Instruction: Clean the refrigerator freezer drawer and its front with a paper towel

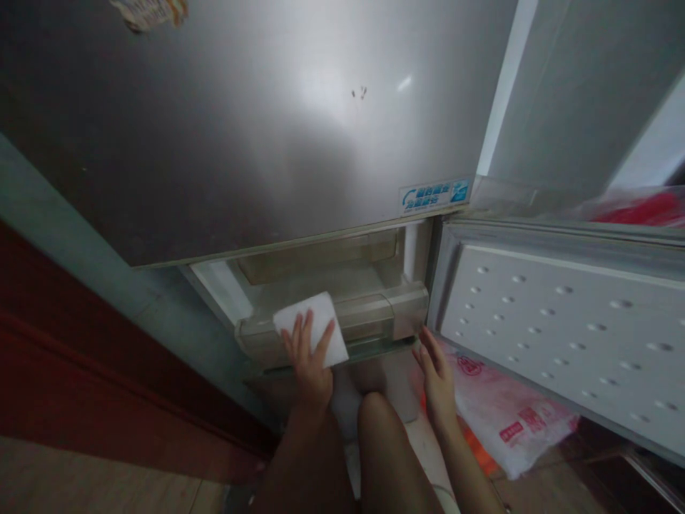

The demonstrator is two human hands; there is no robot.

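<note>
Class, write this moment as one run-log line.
left hand: flat on white cloth against drawer | right hand: open, by drawer | door: open | bag: on floor

The left grip and right grip are bare and slim-fingered, on bare forearms, with a bare knee.

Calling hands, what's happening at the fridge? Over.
Left hand flat on white cloth, pressed to freezer drawer. Right hand open, empty, near drawer's right end. Plastic bag on floor beside it.

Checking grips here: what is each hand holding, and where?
Left hand pins a white cloth by its lower half against the drawer; right hand holds nothing.
</note>
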